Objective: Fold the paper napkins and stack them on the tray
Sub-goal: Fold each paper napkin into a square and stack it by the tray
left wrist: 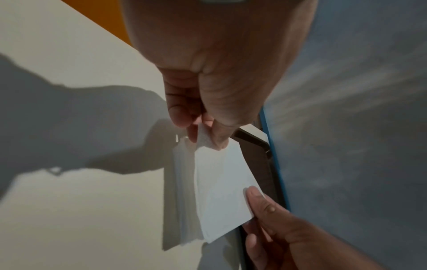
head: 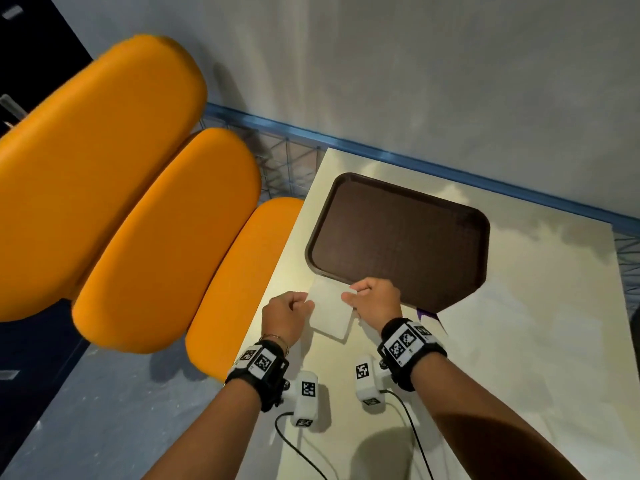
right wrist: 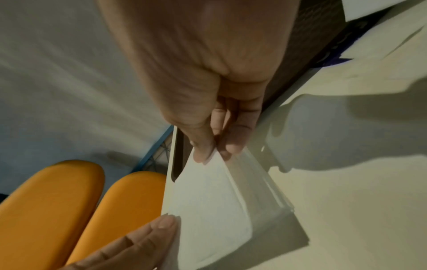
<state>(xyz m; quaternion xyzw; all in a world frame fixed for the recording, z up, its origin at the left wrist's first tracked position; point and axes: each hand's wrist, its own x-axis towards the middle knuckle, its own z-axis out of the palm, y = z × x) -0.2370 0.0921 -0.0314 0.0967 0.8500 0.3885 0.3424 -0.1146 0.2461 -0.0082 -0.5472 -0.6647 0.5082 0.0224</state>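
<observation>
We pinch a thin white paper napkin (head: 329, 306) w/ left hand (head: 285, 317) & right hand (head: 375, 299) at opposite corners, just above the napkin stack beside the dark brown plastic tray (head: 398, 237); it's light, floppy, tears easily.

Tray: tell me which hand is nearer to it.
Right. The right hand pinches the napkin right at the tray's near rim; the left hand pinches the napkin's opposite corner, farther from it.

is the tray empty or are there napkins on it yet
Empty. The head view shows the brown tray with a bare inside. Both the left hand and right hand pinch a white napkin just in front of it.
</observation>
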